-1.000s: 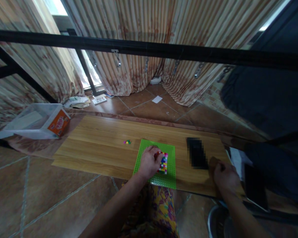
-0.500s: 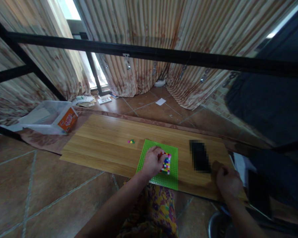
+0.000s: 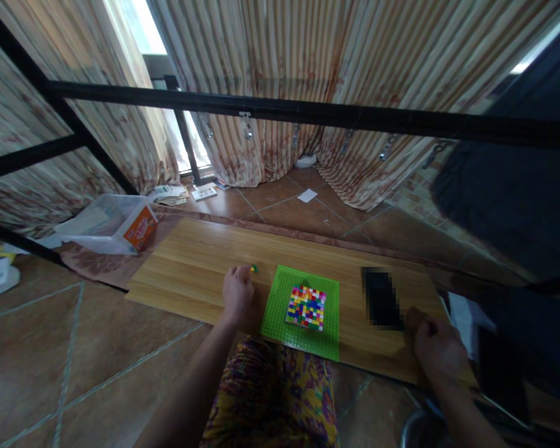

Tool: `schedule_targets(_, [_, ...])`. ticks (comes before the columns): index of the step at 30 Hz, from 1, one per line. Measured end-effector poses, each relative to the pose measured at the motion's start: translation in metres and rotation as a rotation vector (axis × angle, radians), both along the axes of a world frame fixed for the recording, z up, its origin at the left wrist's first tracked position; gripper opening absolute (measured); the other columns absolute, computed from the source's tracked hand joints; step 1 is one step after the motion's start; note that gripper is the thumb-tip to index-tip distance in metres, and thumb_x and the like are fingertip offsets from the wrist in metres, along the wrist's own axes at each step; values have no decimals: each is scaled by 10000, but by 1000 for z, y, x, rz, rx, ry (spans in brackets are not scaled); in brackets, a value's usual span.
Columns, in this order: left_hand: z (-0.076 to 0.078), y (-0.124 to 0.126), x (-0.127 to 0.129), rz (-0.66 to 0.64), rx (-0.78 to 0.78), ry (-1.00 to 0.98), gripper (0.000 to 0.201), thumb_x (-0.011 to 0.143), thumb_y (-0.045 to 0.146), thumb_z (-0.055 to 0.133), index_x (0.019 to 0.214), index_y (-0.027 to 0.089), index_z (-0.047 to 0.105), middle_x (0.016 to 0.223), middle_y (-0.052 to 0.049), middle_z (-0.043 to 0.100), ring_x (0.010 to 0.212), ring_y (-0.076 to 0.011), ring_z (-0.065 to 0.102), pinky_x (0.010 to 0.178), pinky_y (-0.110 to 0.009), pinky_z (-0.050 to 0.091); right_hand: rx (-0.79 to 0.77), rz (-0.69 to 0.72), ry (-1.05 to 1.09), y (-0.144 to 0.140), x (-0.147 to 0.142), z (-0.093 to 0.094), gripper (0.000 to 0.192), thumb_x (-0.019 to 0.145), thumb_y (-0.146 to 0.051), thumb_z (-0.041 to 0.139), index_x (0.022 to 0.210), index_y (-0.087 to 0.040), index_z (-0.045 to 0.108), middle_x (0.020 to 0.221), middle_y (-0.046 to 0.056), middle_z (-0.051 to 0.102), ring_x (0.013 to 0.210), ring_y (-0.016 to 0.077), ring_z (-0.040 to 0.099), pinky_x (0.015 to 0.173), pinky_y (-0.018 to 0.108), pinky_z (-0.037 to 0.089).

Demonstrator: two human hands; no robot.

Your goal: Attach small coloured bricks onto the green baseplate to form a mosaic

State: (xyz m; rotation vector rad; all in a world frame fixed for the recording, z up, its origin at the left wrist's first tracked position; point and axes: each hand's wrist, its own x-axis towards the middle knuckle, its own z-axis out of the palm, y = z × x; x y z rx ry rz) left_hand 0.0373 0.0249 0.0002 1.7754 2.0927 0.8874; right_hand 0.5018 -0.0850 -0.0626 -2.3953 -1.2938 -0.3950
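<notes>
My left hand (image 3: 238, 291) is at the loose toy bricks (image 3: 254, 268), left of a green baseplate (image 3: 275, 311). Its fingers are curled together at the small pile; whatever they pinch, if anything, is hidden. A dense block of multicoloured bricks (image 3: 307, 307) covers the middle of the baseplate, with no hand on it. To the right, my right hand (image 3: 438, 345) rests closed near the board's right end, beside a dark pixelated rectangle (image 3: 381, 298). Its fingers hide anything it may hold.
The low wooden board (image 3: 191, 255) carries these things. A clear plastic bin (image 3: 107, 227) with an orange label stands beyond its left end. A black metal rail (image 3: 308, 112) crosses ahead, before striped curtains (image 3: 280, 50). A metal bowl-like container (image 3: 422, 429) is at lower right.
My left hand has left the brick block on the baseplate and moved left to the loose bricks, uncovering the block. My right hand stays closed in its place. The view has shifted slightly.
</notes>
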Motion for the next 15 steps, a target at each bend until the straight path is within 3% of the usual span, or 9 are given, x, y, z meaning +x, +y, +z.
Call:
schedule_targets(5, [-3,7,-2,-77,-10,123,274,873,153,483,1024,200,706,1001,-93,686,971,-239,628,876,-340,469,4,-14,9,0,-1,1,393,879,-367,402,983,-124,692,845,146,637,776,257,580,647,351,410])
schedule_targets(15, [-1,17,-6,-66,-52,254,244,896,198,468,993,187,691,942,-103,683,919,-252,620,811,-338,442,-2,-27,-12,0,-1,2,412,878,-384,381,934,-122,694,832,146,647,767,257,576,633,342,400])
